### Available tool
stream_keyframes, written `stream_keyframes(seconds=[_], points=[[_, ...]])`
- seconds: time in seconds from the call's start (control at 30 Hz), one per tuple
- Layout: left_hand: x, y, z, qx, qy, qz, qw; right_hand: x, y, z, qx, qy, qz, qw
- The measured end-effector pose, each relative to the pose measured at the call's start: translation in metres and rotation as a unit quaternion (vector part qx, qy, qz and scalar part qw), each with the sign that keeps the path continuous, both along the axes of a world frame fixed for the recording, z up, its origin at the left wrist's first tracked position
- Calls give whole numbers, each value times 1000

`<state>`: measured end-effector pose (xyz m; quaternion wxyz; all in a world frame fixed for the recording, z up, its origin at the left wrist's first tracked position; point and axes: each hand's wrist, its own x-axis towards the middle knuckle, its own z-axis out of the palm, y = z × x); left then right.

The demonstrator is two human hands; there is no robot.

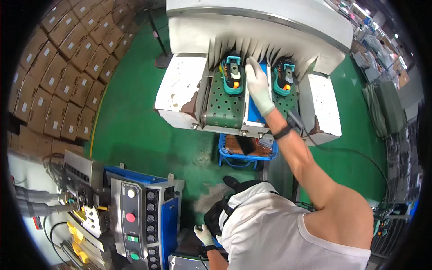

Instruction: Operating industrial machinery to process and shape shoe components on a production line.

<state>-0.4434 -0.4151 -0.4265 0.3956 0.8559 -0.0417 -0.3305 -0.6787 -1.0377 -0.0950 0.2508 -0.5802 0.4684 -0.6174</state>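
My right hand [258,83], in a white glove, reaches out over the blue strip [254,111] between two belts. Its fingers are stretched forward and it holds nothing that I can see. Just left of them, a black and teal shoe [233,74] with an orange patch lies on the green perforated belt [223,107]. A matching shoe [283,76] lies on the belt to the right of the hand. Down by my body is my gloved left hand [204,235], small in view, its fingers apart and nothing visible in them.
A white machine housing [261,27] with a slit curtain spans the far side. Lower left stands a control panel [130,216] with knobs and buttons. Stacked cartons [63,76] line the left. A blue-framed cart [247,157] sits below the belts. A cable runs off right.
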Motion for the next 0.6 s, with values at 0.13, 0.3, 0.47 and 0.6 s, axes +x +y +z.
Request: stream_keyframes(seconds=[0.13, 0.3, 0.47, 0.6], points=[[-1, 67, -14, 5, -15, 12, 1000, 87, 153, 36, 36, 57, 195, 979], [-33, 41, 46, -135, 61, 102, 984, 160, 295, -31, 329, 132, 639, 683], [-56, 116, 48, -49, -90, 215, 971, 203, 383, -165, 549, 164, 652, 496], [-79, 190, 63, -110, -57, 384, 915, 202, 344, -322, 395, 451, 635, 487]])
